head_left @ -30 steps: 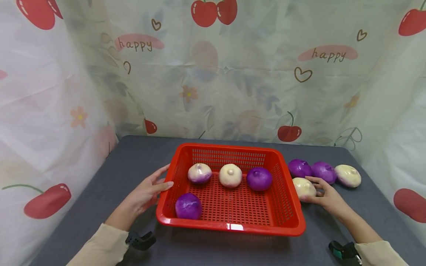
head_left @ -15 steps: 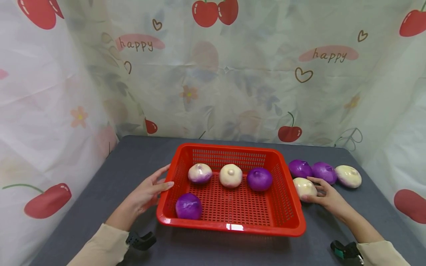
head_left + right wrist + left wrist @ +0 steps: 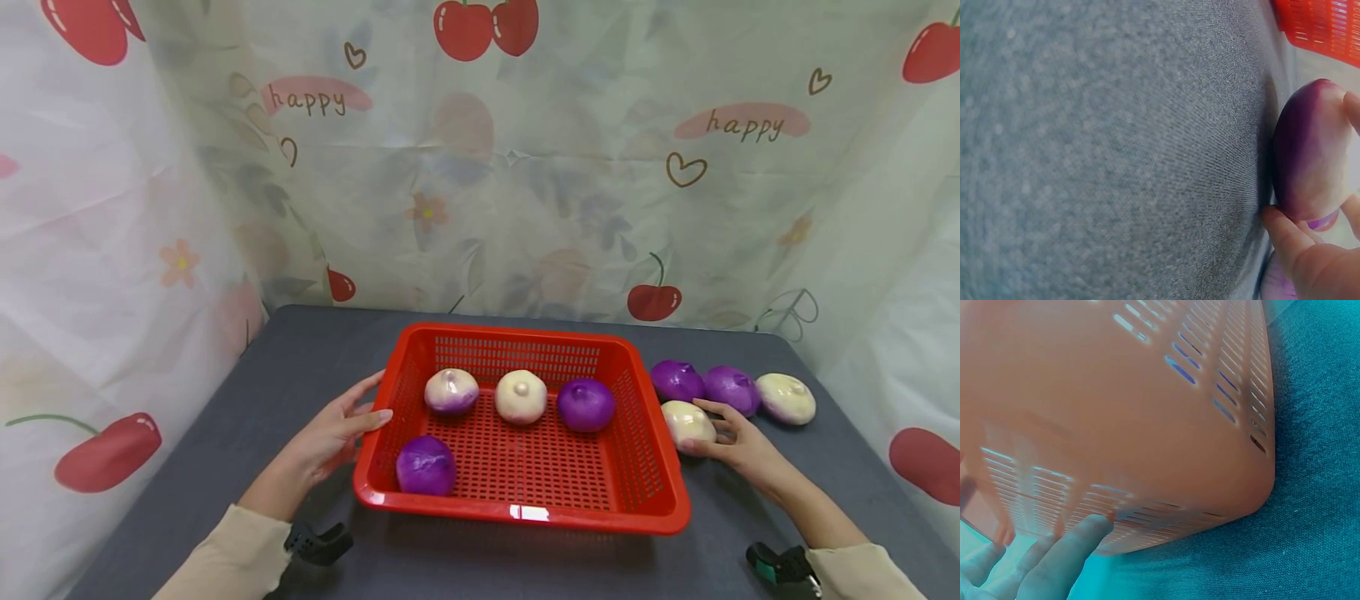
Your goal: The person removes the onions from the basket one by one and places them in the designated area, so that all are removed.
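In the head view my left hand [image 3: 330,432] holds the left rim of a red plastic basket [image 3: 525,514], thumb on the rim. In the left wrist view its fingers [image 3: 1072,553] touch the slotted outer wall. Beyond the basket's right side, my right hand [image 3: 738,442] grips a turnip [image 3: 686,422], white side up, low at the table. The right wrist view shows this turnip [image 3: 1310,153] half purple, half white, with fingers around it. Inside the basket, a back row has a white-and-purple turnip [image 3: 451,392], a white one [image 3: 521,397] and a purple one [image 3: 586,405]; another purple turnip [image 3: 425,465] lies front left.
Behind the right hand, two purple turnips [image 3: 677,381] and a whitish turnip [image 3: 785,398] lie in a row on the grey table [image 3: 315,350]. A printed curtain [image 3: 510,208] encloses the back and sides.
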Tool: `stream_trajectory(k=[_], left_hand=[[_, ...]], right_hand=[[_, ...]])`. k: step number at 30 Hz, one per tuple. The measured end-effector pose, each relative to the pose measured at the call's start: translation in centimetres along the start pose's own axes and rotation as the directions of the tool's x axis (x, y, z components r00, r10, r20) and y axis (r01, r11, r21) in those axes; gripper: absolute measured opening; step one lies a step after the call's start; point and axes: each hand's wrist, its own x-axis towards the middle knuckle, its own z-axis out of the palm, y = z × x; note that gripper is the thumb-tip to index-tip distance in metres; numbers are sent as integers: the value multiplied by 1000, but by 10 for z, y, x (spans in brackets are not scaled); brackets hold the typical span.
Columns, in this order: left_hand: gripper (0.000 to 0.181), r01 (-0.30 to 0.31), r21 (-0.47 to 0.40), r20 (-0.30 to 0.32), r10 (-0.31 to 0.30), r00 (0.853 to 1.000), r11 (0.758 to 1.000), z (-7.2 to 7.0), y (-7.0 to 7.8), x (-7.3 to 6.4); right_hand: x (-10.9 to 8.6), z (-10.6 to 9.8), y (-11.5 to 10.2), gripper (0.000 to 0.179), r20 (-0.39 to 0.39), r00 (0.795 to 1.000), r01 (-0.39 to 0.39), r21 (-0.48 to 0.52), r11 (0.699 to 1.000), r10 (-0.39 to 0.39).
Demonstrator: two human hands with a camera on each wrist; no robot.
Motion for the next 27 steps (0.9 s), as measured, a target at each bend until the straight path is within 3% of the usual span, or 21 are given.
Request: stream_trajectory(k=[27], left_hand=[[76, -2, 3, -3, 2, 1000, 1000, 0, 0, 0]], right_hand=[[4, -1, 5, 76, 21, 1000, 8, 18, 1000, -8]])
